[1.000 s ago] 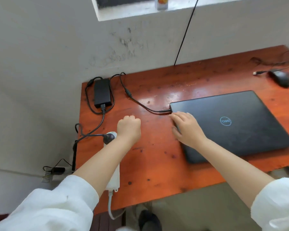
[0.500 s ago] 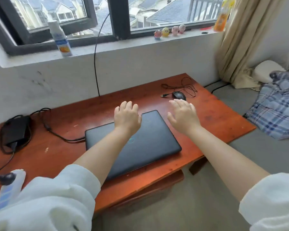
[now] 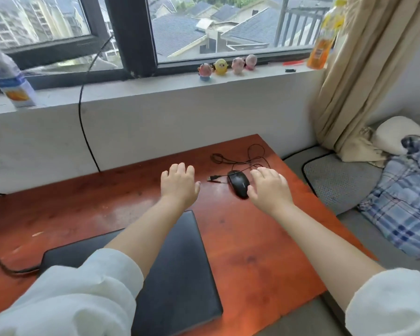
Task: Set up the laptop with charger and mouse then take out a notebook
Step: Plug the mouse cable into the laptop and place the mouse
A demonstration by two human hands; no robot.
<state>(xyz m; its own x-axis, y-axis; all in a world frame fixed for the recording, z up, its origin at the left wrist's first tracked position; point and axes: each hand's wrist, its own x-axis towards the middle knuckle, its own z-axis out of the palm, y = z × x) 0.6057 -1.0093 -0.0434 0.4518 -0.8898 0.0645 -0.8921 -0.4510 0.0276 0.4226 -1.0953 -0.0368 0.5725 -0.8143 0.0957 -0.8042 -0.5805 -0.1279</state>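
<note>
Tangled cable (image 3: 247,158) behind the mouse (image 3: 238,183) could snag and drag as our empty, spread right hand (image 3: 268,187) and left hand (image 3: 180,183) reach.

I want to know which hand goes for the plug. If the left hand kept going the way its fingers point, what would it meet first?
Probably bare table, then the wall. The left hand points up-frame; the USB plug lies off to its right. Height is unclear.

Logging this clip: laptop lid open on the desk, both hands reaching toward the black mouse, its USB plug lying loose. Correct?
One error: the head view shows the laptop lid closed. The left hand and right hand do reach toward the mouse; its USB plug lies loose.
</note>
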